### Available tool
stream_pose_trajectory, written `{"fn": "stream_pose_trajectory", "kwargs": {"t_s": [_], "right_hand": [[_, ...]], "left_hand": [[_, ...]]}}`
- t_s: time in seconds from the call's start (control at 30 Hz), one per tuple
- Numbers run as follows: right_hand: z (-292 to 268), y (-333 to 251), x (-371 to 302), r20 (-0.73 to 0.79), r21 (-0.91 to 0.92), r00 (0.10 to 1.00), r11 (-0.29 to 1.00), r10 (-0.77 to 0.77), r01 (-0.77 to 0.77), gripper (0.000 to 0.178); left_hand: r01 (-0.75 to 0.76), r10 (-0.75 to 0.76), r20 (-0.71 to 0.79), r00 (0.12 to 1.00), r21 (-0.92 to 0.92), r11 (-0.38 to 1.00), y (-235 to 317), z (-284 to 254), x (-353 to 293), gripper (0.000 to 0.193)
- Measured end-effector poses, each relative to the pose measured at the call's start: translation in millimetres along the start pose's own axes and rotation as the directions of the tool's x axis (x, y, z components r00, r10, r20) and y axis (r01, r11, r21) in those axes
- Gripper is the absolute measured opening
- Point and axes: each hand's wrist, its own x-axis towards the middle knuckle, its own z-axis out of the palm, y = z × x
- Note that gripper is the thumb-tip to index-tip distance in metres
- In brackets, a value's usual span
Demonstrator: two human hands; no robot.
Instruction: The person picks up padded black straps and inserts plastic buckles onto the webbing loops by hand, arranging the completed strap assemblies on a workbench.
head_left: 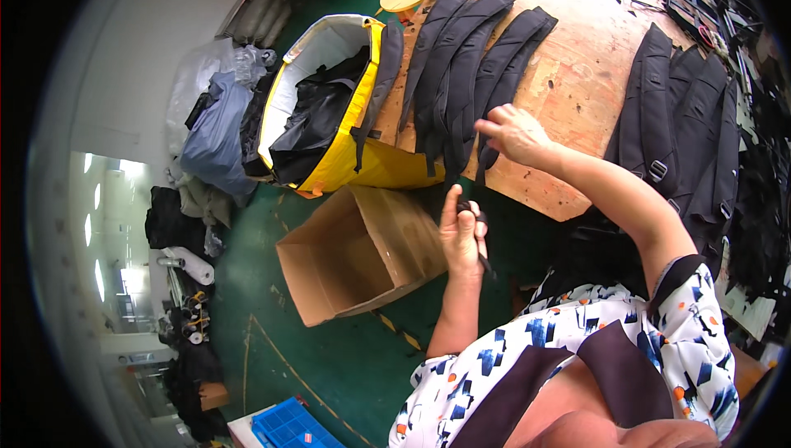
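My left hand (463, 238) is raised near the table's edge, its fingers closed round a black webbing strap (467, 207). A loose end of the strap hangs below the fist. Over the table corner, my right hand (517, 135) reaches left with its fingers partly stretched out. They are beside the lower ends of several black padded shoulder straps (504, 57), and I see nothing gripped in them. Those shoulder straps lie side by side on the wooden table (568, 77), with their narrow webbing ends hanging over the edge.
More black shoulder straps (655, 110) with buckles lie at the table's right. A yellow bag (362, 110) with black material inside stands left of the table. Below it, an open cardboard box (395, 234) sits on the green floor. A blue crate (297, 427) is at the lower left.
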Motion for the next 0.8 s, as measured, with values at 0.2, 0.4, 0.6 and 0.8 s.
{"fn": "stream_pose_trajectory", "kwargs": {"t_s": [0.2,0.4,0.6,0.8], "right_hand": [[21,10,-6,0.401,-0.061,0.901,0.977,-0.166,0.207,0.018],[-18,35,-61,0.437,0.066,0.894,0.995,-0.102,0.081,0.014],[-49,2,-77,0.406,-0.323,0.799,0.888,0.443,-0.327,0.047],[-35,6,-102,0.448,-0.359,0.667,0.803,0.595,-0.475,0.035]], "left_hand": [[0.253,-0.25,-0.105,0.962,0.01,0.967,-24,-9,-1,0.049],[0.358,-0.362,0.008,0.932,0.127,0.925,-42,-16,0,0.052],[0.342,-0.364,0.009,0.931,0.322,0.883,-77,-17,4,0.032],[0.229,-0.3,0.071,0.951,0.488,0.842,-97,-10,9,0.021]]}}
